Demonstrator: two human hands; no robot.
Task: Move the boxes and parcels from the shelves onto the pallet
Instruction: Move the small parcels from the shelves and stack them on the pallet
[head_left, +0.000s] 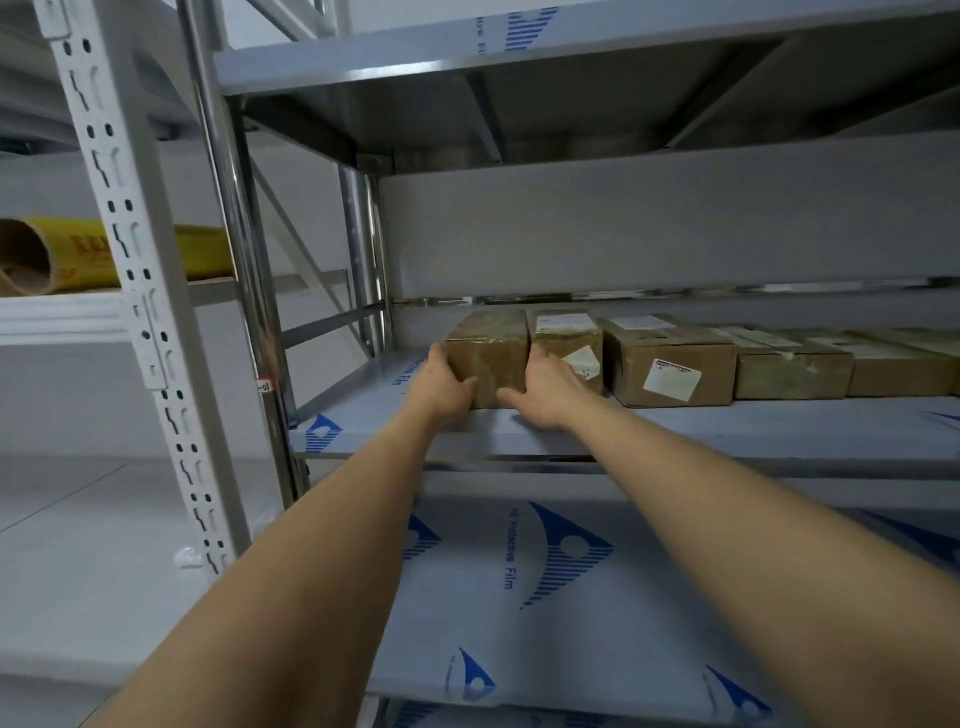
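Note:
A row of several brown cardboard boxes stands at the back of a steel shelf (727, 426). The leftmost box (488, 358) is taped and sits at the row's left end. My left hand (441, 387) grips its left side, thumb across the front lower edge. My right hand (545, 389) grips its right side, fingers wedged between it and the neighbouring box (569, 338), thumb on the front. To the right stands a larger box (670, 364) with a white label. No pallet is in view.
A white perforated upright (135, 291) and a steel post (244, 270) stand to the left. A yellow roll (67, 254) lies on the adjoining left shelf. Another shelf (571, 57) hangs overhead; a film-covered shelf (519, 597) lies below my arms.

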